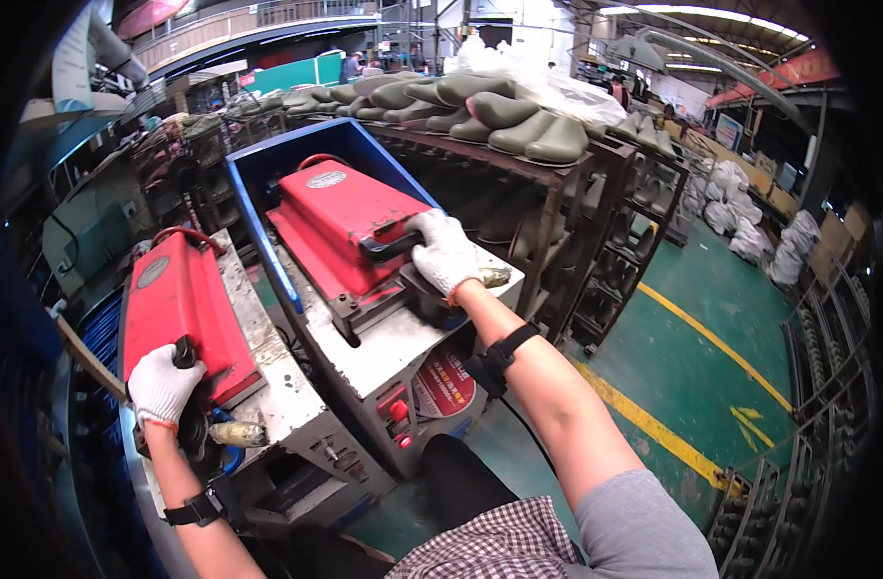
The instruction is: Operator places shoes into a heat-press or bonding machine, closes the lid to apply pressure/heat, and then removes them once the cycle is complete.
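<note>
Two gloved hands: left hand (165, 382) and right hand (445, 249), both in white knit gloves, both grips narrow, well apart from each other
Right grip: fingers curled around the right black handle (388, 248), one end of which juts out to the left of the fingers
Left grip: fingers bent around the left black handle (184, 351), its top showing above them; how hard they press, I cannot tell
Right red cover (340, 207): stretches away ahead and to the left of the right grip, with a blue casing (390, 165) around its far part
Left red cover (162, 304): stretches away beyond the left grip, a bare worktop strip beside it
Wrapped knobs: one (496, 277) just right of the right grip, another (239, 434) just below and right of the left grip
Red button (399, 410): on the front panel, below the right grip
Olive shoes (555, 140): heaped on a dark rack beyond the right grip
</note>
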`<state>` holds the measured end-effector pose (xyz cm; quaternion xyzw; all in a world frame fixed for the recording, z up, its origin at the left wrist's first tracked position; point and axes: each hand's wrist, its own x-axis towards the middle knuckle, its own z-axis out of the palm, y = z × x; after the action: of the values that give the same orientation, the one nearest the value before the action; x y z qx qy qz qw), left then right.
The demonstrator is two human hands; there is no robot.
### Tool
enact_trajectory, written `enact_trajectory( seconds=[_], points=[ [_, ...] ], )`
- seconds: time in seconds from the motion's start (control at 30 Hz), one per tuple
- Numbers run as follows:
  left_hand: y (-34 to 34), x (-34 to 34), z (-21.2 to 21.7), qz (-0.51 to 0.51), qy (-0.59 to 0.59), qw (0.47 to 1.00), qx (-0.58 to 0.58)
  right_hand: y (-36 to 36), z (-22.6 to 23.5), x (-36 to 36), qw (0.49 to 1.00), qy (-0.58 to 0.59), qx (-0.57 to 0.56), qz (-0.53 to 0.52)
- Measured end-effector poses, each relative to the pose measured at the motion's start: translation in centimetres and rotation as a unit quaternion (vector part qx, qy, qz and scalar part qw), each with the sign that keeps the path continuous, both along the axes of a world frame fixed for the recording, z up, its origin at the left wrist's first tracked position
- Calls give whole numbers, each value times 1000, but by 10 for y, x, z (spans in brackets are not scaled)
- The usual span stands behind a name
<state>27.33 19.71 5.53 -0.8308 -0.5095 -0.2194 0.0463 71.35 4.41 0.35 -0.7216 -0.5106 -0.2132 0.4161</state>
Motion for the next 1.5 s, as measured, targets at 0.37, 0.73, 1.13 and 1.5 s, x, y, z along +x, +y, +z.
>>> enact_trajectory(
  seconds=[0.37, 0.73, 1.13, 1.5],
  points=[
    [-5, -2, 4, -20, -7, 1000, -6, -2, 4, -2, 999, 26, -30, -5],
    [-3, -4, 4, -18, -3, 1000, -17, -1, 2, 0, 1000, 14, -22, -1],
    [-3, -12, 13, -72, -14, 994, -79, -3, 15, -21, 991, -105, 40, -70],
    [14, -37, 21, -146, 21, 975, -167, 33, -13, -255, 858, 94, -270, 428]
  ],
)
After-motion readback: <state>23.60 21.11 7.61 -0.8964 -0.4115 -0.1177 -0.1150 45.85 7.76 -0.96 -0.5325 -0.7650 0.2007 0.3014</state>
